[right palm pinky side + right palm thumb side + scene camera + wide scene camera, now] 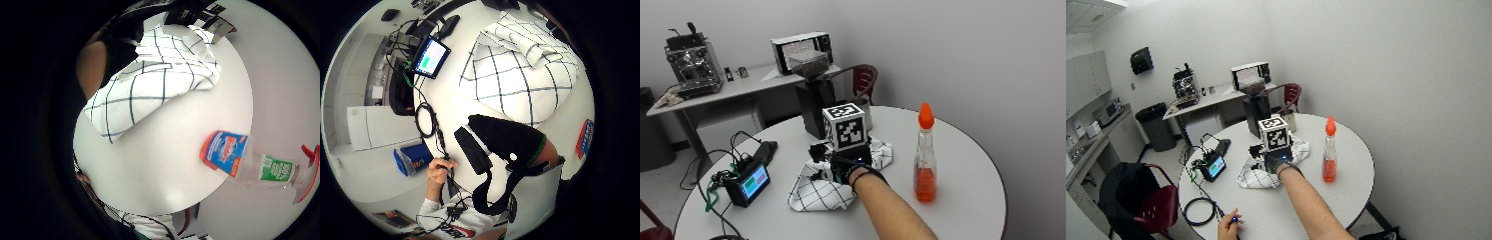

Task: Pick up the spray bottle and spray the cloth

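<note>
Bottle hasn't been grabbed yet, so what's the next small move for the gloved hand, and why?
Probably shift the right hand sideways off the cloth toward the bottle. The bottle stands upright and untouched on the table, beside the cloth, while the hand hovers over the cloth.

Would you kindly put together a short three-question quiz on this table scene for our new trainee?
1. True or false: the spray bottle stands upright on the round table.
2. The gloved right hand is: A) gripping the bottle, B) over the checked cloth, C) on the small screen.
3. Fill in: the liquid in the bottle is ____ in colour.

Key: 1 true; 2 B; 3 orange.
</note>
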